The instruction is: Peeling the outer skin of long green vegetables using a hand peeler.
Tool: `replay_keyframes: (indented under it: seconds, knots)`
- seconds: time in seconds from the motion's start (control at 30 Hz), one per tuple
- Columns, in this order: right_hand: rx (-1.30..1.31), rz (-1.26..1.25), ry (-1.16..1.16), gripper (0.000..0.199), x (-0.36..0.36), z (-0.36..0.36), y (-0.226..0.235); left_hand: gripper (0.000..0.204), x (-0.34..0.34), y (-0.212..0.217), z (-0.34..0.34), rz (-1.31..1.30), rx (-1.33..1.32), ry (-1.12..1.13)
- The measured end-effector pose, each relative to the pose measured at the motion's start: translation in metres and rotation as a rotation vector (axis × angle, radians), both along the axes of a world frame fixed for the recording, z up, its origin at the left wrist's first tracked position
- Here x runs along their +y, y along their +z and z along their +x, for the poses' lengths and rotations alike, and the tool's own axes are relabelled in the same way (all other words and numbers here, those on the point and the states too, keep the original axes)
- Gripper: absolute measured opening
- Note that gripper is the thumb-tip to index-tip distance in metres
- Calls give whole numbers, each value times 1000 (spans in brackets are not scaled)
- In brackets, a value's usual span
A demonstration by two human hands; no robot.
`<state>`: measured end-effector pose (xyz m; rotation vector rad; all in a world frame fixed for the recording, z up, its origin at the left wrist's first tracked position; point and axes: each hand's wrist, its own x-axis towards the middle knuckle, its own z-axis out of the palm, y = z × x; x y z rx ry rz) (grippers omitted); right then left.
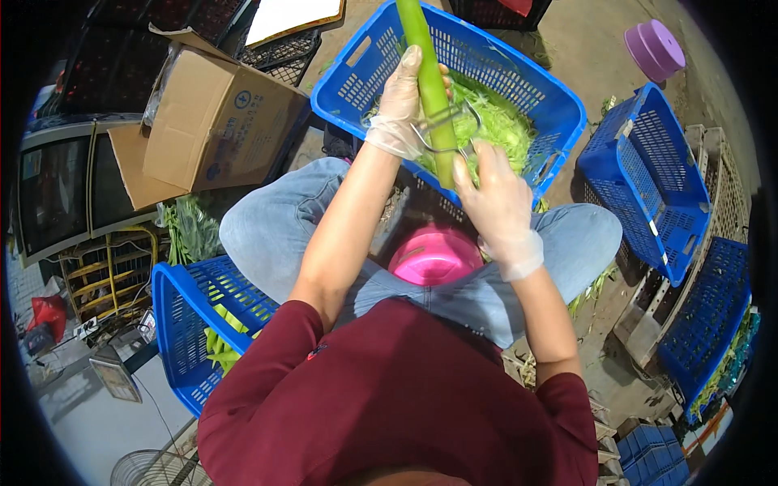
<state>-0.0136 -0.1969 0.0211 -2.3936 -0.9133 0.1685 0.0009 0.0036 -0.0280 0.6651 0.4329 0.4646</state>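
Observation:
My left hand [399,99], in a clear plastic glove, is closed around the upper part of a long pale-green peeled stalk [431,81], probably celtuce. The stalk slants upright over the near side of a blue plastic basket [567,150], in which a heap of thin green peelings [502,121] lies. My right hand [498,202], gloved too, grips a metal peeler [442,151] whose frame lies across the stalk, below the left hand. The peeler's handle is mostly hidden in my fingers.
A pink stool [436,257] shows between my knees. At left, a blue basket [174,324] holds green stalks [220,340], near a cardboard box [215,117] and leafy greens [194,231]. Blue baskets [648,182] stand at right by wooden pallets [640,324]; a purple tub [655,50] is farther off.

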Motion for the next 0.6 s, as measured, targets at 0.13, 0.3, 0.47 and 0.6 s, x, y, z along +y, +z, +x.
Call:
replay_keyframes:
  seconds: [0.13,0.3,0.47,0.6]
  knots:
    - [29,-99,23,34,7,-2,-2,48,6,1,-2,-68,-40,-39]
    - [38,-126,30,33,-38,-29,-5,40,16,-6,-5,-108,-23,85]
    - [-20,-65,-19,32,-42,-22,-5,34,8,-7,-2,-33,-49,108]
    - [-102,-57,10,34,-3,0,-12,36,4,1,0,71,-62,25]
